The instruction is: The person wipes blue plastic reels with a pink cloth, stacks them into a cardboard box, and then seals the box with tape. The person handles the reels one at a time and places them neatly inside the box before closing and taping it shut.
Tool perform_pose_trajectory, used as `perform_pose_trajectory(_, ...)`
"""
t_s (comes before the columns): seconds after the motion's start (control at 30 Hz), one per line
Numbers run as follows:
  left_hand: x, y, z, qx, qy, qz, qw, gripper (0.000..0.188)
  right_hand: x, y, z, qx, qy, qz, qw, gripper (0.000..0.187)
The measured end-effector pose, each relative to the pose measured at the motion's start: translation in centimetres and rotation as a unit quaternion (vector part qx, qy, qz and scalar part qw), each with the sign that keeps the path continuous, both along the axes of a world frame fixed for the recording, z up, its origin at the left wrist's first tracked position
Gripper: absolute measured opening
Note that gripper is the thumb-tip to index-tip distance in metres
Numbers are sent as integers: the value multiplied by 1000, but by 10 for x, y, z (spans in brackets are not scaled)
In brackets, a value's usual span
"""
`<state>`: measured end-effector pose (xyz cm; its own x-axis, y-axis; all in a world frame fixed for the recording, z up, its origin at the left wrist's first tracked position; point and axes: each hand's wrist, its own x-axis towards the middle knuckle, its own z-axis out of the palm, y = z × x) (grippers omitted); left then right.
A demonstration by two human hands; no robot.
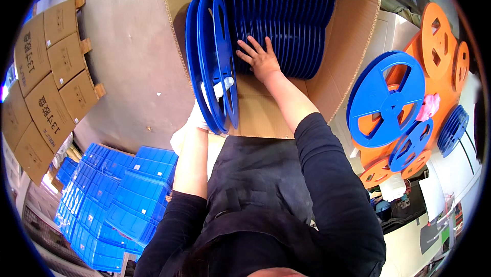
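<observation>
My left hand (198, 119), in a white glove, grips a few upright blue plastic reels (193, 57) at the left side of an open cardboard box (353, 37). The gloved fingers show through a slot in these reels; the rest of that hand is partly hidden behind them. Inside the box stand packed rows of blue reels (286, 37) on edge. My right hand (264, 64) is bare, with its fingers spread over the near left end of these rows. It appears to rest against the reel rims.
To the right, a large blue reel (386, 98) lies over orange reels (434, 42), beside a pink bundle (428, 107) and a small blue reel stack (453, 130). Stacked cartons (51, 80) stand on a pallet at left. Wrapped blue bins (117, 195) fill the lower left.
</observation>
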<state>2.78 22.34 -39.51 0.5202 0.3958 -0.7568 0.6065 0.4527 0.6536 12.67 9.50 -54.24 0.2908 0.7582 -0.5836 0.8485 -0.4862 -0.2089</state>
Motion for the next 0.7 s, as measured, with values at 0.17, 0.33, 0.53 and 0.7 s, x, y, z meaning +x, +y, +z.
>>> perform_pose_trajectory(0.17,8,-3,-9,-1,4,-1,1000,60,-1,-3,-5,-3,0,0,1000,73)
perform_pose_trajectory(0.33,12,-4,-26,15,3,4,1000,58,0,-5,-6,1,1,8,1000,76)
perform_pose_trajectory(0.53,4,-2,-4,61,23,-14,998,47,1,-14,-11,46,-26,1,999,75)
perform_pose_trajectory(0.7,49,15,27,164,-34,-79,983,50,0,-13,-11,39,-7,-12,999,78)
